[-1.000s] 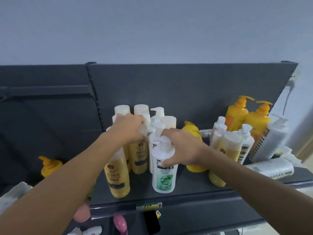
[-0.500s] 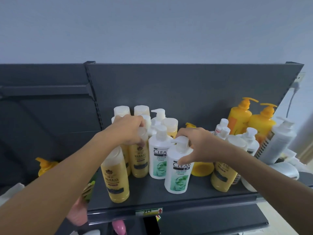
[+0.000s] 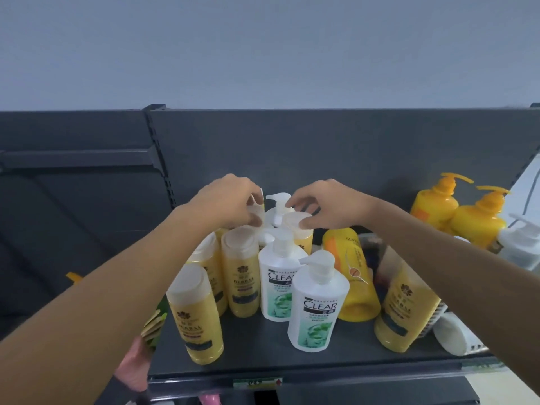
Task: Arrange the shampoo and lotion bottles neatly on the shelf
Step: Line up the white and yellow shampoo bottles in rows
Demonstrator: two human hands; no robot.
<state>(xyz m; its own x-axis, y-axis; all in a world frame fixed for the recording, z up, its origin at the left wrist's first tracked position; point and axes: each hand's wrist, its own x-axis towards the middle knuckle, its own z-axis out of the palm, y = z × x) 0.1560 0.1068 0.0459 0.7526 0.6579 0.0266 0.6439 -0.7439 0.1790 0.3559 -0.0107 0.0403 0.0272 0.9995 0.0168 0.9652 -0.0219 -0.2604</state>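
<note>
The left hand (image 3: pixel 228 201) gripped the cap of a far white-capped bottle (image 3: pixel 256 208), and the right hand (image 3: pixel 330 206) pinched the cap of a yellow Herbal bottle (image 3: pixel 295 222) beside it, probably to line them up. Two CLEAR shampoo bottles (image 3: pixel 317 305) stood nearer. The shelf (image 3: pixel 257 353) showed a bare strip along its near edge; its right side was crowded.

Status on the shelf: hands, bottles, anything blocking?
Left hand pinching back-row cap. Right hand pinching neighbouring cap. Front CLEAR bottle upright, free. White bottle lying flat, far right.
</note>
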